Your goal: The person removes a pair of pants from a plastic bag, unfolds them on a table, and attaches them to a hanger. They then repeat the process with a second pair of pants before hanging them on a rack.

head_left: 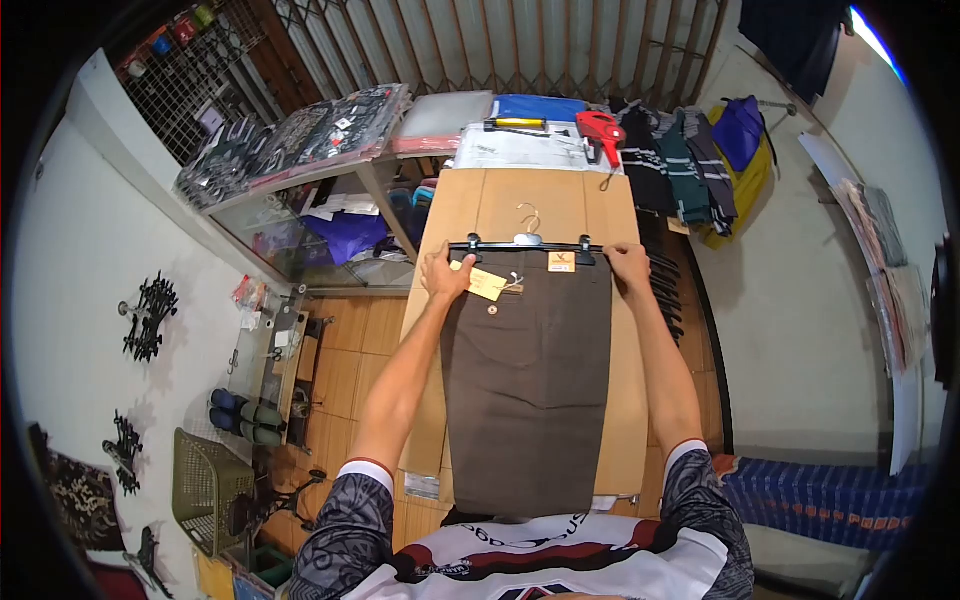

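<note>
A pair of dark brown trousers [530, 390] lies folded lengthwise on a cardboard sheet [625, 400], its waistband at the far end. A black clip hanger [555, 246] runs along the waistband, its metal hook pointing away from me. My left hand [445, 274] is closed at the hanger's left end, by the left clip. A pale yellow tag [484, 284] hangs on a string beside it. At the opposite end, my right hand [629, 267] pinches the hanger's tip, fingers curled. An orange-and-white label [561, 262] sits on the waistband near the right clip.
Beyond the cardboard are a red tag gun [601, 136], a yellow-and-black tool [516, 124] and a blue package [540, 108]. Packed clothes [335, 130] cover a glass case at left. Dark garments [685, 160] hang at right. A green basket [212, 490] stands lower left.
</note>
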`<state>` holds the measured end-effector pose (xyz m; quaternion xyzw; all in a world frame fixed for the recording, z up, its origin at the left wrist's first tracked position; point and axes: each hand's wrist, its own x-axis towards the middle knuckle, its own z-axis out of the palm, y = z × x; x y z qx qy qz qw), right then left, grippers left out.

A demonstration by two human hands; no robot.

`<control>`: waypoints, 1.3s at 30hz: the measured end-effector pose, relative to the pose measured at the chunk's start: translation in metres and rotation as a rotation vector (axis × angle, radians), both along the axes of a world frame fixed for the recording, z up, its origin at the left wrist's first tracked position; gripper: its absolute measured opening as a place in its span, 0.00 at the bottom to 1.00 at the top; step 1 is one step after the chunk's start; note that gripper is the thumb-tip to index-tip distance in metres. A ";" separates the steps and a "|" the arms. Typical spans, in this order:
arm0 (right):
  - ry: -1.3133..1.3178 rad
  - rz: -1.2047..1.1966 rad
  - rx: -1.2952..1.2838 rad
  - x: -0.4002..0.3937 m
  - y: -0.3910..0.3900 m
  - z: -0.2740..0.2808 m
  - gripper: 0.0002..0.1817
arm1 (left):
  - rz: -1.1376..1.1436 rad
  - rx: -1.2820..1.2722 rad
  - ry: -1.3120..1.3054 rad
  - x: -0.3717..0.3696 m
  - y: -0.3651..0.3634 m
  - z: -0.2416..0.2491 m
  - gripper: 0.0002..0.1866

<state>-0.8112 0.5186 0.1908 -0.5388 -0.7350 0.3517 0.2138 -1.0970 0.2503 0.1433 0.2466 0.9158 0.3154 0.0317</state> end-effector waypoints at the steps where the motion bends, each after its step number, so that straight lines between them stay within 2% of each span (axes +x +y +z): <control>1: 0.004 0.019 -0.047 -0.001 0.001 0.003 0.17 | 0.002 -0.002 0.010 0.004 0.000 0.004 0.45; 5: 0.114 0.027 0.325 -0.029 -0.024 0.024 0.22 | 0.010 -0.041 0.024 0.013 -0.002 0.014 0.45; 9: 0.252 0.457 0.464 -0.097 -0.067 0.025 0.23 | 0.014 -0.054 0.021 0.019 -0.003 0.020 0.47; 10: 0.203 0.539 0.432 -0.114 -0.085 0.035 0.25 | 0.046 -0.061 0.035 0.019 -0.001 0.019 0.47; 15: 0.155 0.732 0.385 -0.188 -0.125 0.012 0.27 | 0.069 0.083 0.080 0.017 -0.003 0.006 0.42; 21: -0.011 0.778 0.291 -0.210 -0.121 0.000 0.25 | 0.032 0.121 -0.046 0.010 -0.004 0.008 0.37; 25: 0.029 0.798 0.277 -0.214 -0.112 -0.001 0.23 | 0.070 0.142 -0.118 0.000 -0.002 0.006 0.34; 26: 0.009 0.784 0.280 -0.216 -0.109 0.001 0.24 | 0.105 0.171 -0.082 0.001 0.000 0.006 0.28; 29: -0.041 0.796 0.189 -0.222 -0.099 0.005 0.25 | 0.039 0.246 -0.128 -0.014 0.001 -0.010 0.24; 30: -0.004 0.771 0.152 -0.227 -0.094 -0.003 0.23 | 0.008 0.329 -0.173 -0.015 0.000 -0.008 0.19; 32: 0.074 0.759 0.057 -0.242 -0.077 -0.025 0.21 | -0.014 0.382 -0.200 -0.019 0.001 -0.013 0.20; 34: 0.077 0.726 -0.022 -0.246 -0.077 -0.018 0.20 | -0.032 0.435 -0.222 -0.022 0.003 -0.018 0.20; 37: 0.102 0.654 -0.039 -0.249 -0.075 -0.011 0.20 | -0.048 0.518 -0.251 -0.024 0.004 -0.021 0.20; 39: 0.176 0.595 -0.007 -0.254 -0.070 -0.014 0.18 | -0.058 0.506 -0.221 -0.026 0.007 -0.027 0.16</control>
